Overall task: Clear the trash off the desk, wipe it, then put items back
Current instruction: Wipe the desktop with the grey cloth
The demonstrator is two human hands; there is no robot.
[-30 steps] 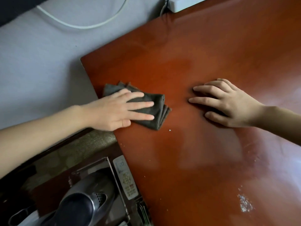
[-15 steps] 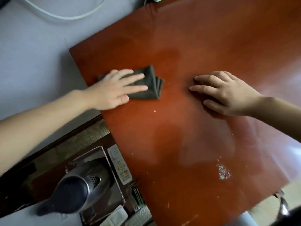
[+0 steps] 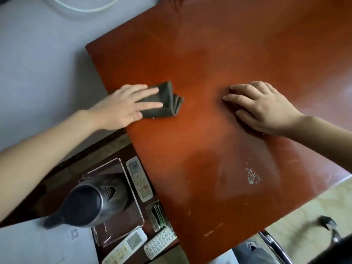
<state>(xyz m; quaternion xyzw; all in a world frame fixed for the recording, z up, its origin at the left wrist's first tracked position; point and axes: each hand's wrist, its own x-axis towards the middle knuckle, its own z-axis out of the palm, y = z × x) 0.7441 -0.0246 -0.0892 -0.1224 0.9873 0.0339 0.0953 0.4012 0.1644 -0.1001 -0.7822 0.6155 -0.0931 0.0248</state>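
A folded dark grey cloth (image 3: 167,101) lies on the reddish-brown desk (image 3: 219,44) near its left edge. My left hand (image 3: 125,105) presses flat on the cloth, fingers spread over its left part. My right hand (image 3: 261,105) rests palm down on the bare desk to the right of the cloth, fingers slightly curled, holding nothing. A small patch of pale crumbs (image 3: 252,175) sits on the desk nearer to me, below my right hand.
Left of the desk, a lower dark surface holds a metal kettle (image 3: 91,202) on a clear tray (image 3: 131,212), three white remote controls (image 3: 140,180) and a small stack of papers (image 3: 158,214). A white cable (image 3: 85,7) hangs on the wall. A chair frame (image 3: 274,244) is at bottom right.
My left hand slid the cloth along the desk's left edge, first away from me, then back a little. The view tilted down, bringing the crumbs and chair into sight. My right hand stayed put.
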